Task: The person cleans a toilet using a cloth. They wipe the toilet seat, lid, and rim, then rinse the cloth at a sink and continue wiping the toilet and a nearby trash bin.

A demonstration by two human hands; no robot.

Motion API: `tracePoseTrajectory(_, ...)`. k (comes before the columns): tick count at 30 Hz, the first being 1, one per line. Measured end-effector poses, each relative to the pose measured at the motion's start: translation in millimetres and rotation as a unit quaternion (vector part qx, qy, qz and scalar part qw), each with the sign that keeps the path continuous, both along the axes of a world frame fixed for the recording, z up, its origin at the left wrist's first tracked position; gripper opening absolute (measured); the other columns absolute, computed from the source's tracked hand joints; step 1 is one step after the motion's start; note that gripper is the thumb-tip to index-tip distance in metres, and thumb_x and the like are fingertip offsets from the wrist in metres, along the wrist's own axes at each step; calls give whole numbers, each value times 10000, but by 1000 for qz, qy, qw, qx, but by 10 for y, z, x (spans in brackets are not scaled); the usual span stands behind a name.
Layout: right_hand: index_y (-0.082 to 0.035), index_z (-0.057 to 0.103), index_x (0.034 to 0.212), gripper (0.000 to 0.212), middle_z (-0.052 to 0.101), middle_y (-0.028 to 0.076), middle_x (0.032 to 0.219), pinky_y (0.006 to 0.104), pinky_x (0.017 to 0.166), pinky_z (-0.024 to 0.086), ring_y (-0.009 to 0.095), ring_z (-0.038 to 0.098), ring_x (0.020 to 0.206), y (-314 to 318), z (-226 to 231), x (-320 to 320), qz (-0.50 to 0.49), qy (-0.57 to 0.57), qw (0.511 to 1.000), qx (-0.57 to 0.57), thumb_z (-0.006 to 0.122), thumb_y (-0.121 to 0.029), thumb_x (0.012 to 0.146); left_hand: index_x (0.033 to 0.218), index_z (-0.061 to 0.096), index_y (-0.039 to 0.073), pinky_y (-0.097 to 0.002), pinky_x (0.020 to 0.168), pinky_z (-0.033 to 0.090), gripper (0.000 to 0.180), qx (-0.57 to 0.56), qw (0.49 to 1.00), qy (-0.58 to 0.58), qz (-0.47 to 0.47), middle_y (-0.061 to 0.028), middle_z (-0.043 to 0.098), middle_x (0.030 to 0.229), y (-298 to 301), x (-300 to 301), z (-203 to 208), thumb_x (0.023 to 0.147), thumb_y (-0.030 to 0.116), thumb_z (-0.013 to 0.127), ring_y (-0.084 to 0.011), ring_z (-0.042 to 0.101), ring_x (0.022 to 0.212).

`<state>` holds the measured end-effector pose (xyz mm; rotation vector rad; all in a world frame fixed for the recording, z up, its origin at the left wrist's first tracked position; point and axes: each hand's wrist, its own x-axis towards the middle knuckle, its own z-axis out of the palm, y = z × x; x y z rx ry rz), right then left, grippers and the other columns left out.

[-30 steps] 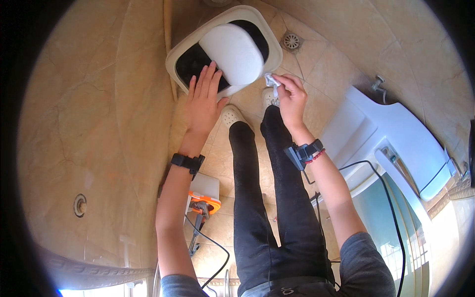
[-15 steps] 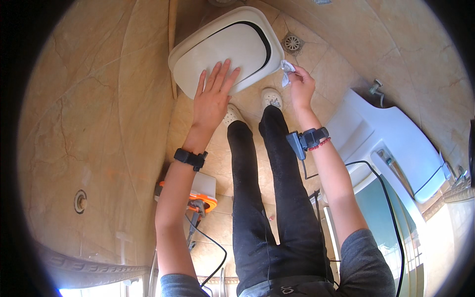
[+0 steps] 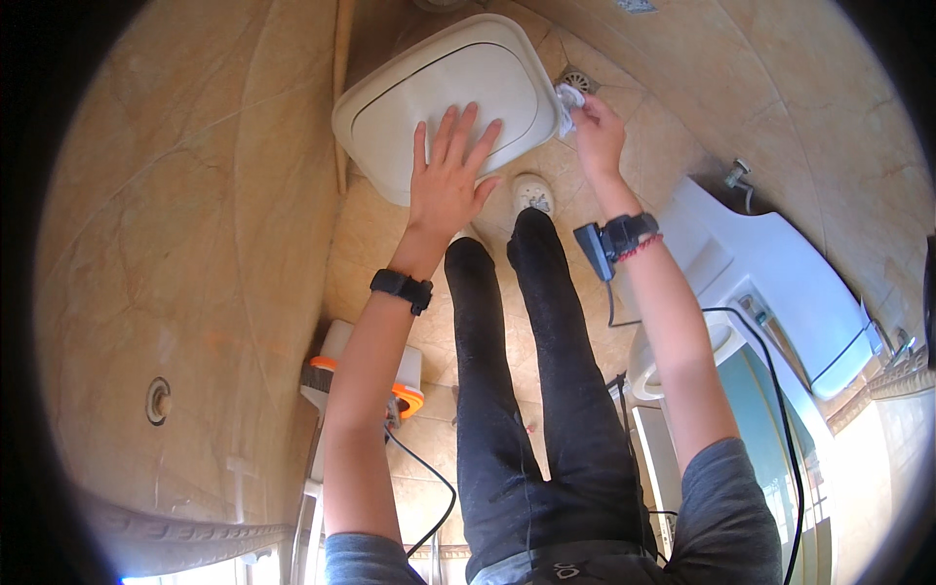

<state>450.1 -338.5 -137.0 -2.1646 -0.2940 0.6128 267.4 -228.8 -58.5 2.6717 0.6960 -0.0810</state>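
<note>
Left hand (image 3: 447,185) is pressing flat, fingers spread, on closed toilet lid (image 3: 444,93); right hand (image 3: 597,132) is pinching white cloth (image 3: 568,104) at lid's right edge.

Toilet lid (image 3: 458,97): white, rounded-square, shut flat, at twelve o'clock of the view.
Cloth (image 3: 568,105): small, white, crumpled, touching the lid's edge at three o'clock.

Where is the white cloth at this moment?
In the head view, the white cloth is bunched in the right hand, at the closed toilet lid's right edge, just below the floor drain.
</note>
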Motion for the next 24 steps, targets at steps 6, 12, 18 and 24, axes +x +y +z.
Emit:
tracePoseTrajectory(6,-81,649,880,176,626,130,766,351,663,473,274,603,705,643,-96,449,156,-106,981,40,566,-92,726,1264,402,207,-554,983,194,641,40,999,19,-22,-36,340,1337,8,24,-189,693,415,609,-216,316,1229)
tracePoseTrajectory(12,-73,647,889,184,638,146,794,361,670,485,295,623,744,859,-150,423,211,-90,973,-14,572,-115,726,1229,438,207,-558,963,220,619,86,996,6,-29,-20,385,1304,-6,7,-246,674,423,606,-201,352,1201)
tracePoseTrajectory(18,-60,648,875,179,635,143,745,354,634,480,292,618,703,321,-241,225,211,-119,970,-32,581,-96,713,1216,446,211,-561,952,229,630,93,995,13,-28,-13,392,1300,-9,1,-273,654,443,610,-194,364,1186)
tracePoseTrajectory(24,-62,670,818,171,638,121,700,322,612,479,199,624,665,-394,-173,383,278,158,936,-149,624,-106,659,1216,445,206,-565,958,222,646,85,996,17,-31,-12,388,1303,-33,-6,-249,641,445,621,-198,359,1195)
